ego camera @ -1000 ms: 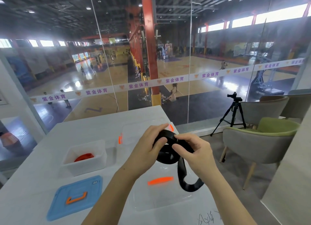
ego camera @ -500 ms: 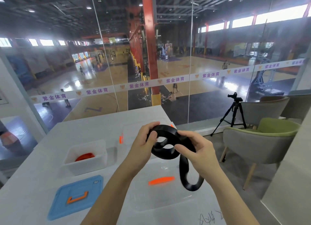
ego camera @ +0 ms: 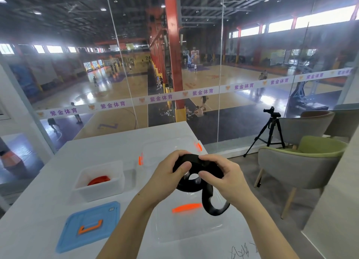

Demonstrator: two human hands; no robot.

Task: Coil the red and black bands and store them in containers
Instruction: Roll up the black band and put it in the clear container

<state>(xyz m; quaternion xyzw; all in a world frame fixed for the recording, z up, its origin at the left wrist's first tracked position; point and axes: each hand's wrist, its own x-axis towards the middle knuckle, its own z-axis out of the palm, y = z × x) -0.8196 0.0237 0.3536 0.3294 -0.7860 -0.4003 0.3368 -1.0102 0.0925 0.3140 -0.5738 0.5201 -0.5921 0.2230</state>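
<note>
At centre frame the left hand [ego camera: 167,173] and right hand [ego camera: 223,175] both pinch a partly coiled flat black band [ego camera: 205,199], its tail hanging above a clear plastic container [ego camera: 186,231], while the coiled red band [ego camera: 98,180] lies in a white tub [ego camera: 101,191] at left.

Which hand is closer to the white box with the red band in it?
Left. The left hand grips the black flat band to the right of the white plastic box; the right hand grips it too, farther right.
</note>
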